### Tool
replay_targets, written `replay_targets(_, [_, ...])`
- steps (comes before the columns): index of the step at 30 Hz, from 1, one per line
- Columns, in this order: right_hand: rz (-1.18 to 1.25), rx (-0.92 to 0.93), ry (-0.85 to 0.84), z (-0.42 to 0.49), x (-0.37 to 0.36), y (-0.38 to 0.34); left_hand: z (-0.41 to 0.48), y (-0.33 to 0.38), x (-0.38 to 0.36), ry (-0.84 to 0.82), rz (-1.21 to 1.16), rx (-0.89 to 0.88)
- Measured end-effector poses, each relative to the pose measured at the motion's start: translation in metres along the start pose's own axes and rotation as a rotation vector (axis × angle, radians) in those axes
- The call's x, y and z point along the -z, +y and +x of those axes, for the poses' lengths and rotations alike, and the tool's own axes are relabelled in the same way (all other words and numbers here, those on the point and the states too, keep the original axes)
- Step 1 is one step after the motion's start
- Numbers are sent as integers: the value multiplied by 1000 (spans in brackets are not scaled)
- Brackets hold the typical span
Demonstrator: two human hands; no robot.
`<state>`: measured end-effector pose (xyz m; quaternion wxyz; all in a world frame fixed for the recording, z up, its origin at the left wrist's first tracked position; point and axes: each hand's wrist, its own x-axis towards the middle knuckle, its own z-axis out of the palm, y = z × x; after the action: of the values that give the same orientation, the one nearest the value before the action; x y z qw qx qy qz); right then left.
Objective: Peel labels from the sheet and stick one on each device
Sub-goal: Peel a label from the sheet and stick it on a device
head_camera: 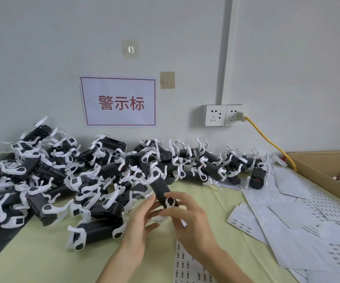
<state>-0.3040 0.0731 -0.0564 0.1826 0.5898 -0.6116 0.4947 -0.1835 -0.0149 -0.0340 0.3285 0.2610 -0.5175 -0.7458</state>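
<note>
— Item one, what is in hand?

— One black device (161, 190) with white clips, raised over the pale green table (42, 252) and tilted, its upper end toward the heap. My right hand (187, 223) grips its lower end, fingers curled round it, thumb by the white oval cap. My left hand (138, 225) is spread, fingers nearly straight, fingertips touching the device's left side. Something small and white sits between my hands; I cannot tell whether it is a label or a clip.

— Item two, stock?

— A heap of like devices (63, 180), black with white clips, piled along the wall from the left edge to past the middle.

— Item three, labels?

— One label sheet (183, 260) lies flat under my right forearm. More sheets (299, 221) overlap on the right, some printed in rows.

— Fixtures?

— A cardboard box (316, 166) at far right, a red-lettered wall sign (120, 102), twin sockets (224, 115) with a yellow cable (271, 142) plugged in.
</note>
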Motion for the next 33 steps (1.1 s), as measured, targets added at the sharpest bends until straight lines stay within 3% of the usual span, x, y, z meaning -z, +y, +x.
replay_targets(4, [34,124,-15,0,-4,-6,-2,-2,1,-43,-20,-30])
replay_targets(8, [131,91,53,0,-1,-12,-2,-3,3,-28,-4,-10])
replay_targets(12, [149,-85,98,7,10,-6,-1,-3,2,-50,-27,-18])
replay_targets(16, [119,-375,-56,13,20,14,2,-3,3,-110,-52,-61])
replay_targets(20, [255,-506,-120,14,26,15,-2,-2,1,-195,53,-111])
replay_targets(25, [516,-531,-158,20,28,-1,0,-5,2,-190,60,-85])
replay_targets(33, [258,-410,-213,16,25,5,-3,-3,-7,-257,-74,37])
